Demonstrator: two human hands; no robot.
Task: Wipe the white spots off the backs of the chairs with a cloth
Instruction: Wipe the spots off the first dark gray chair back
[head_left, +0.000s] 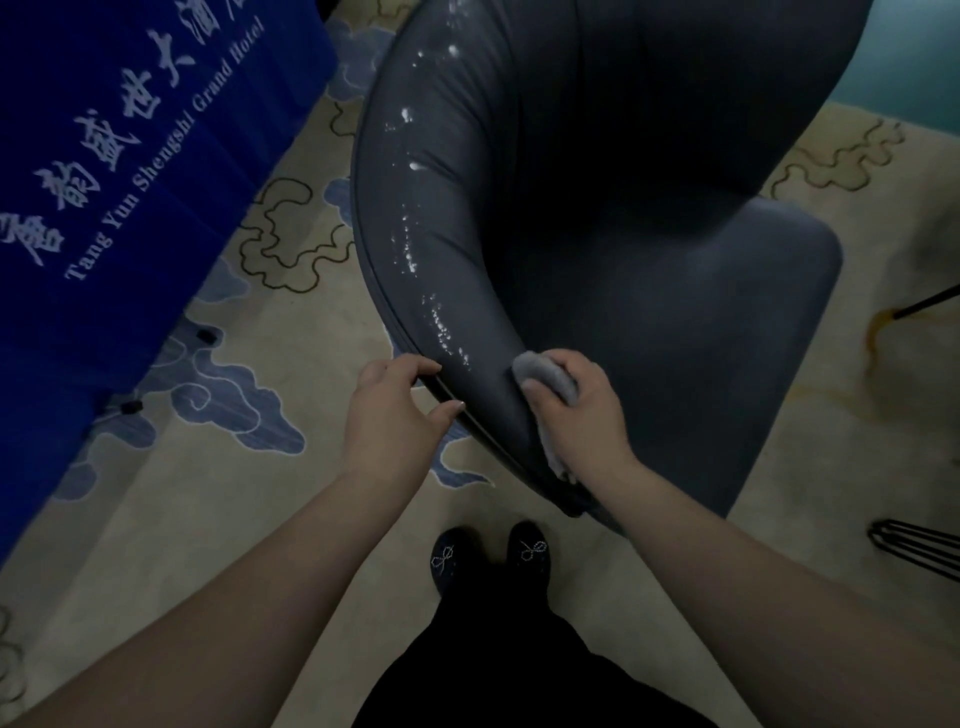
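Observation:
A dark grey upholstered chair (597, 208) stands in front of me, its curved back rim running from the top centre down to my hands. A trail of white spots (410, 249) runs along the inner side of that rim. My right hand (576, 410) holds a grey cloth (545, 371) and presses it against the rim just below the lowest spots. My left hand (395, 410) grips the rim's outer edge, thumb and fingers curled round the piping.
A blue tablecloth (130, 182) printed with white hotel lettering hangs at the left. The floor is cream carpet (260, 519) with blue cloud patterns. Black metal legs (914, 545) of other furniture show at the right edge. My black shoes (491, 558) stand below the chair.

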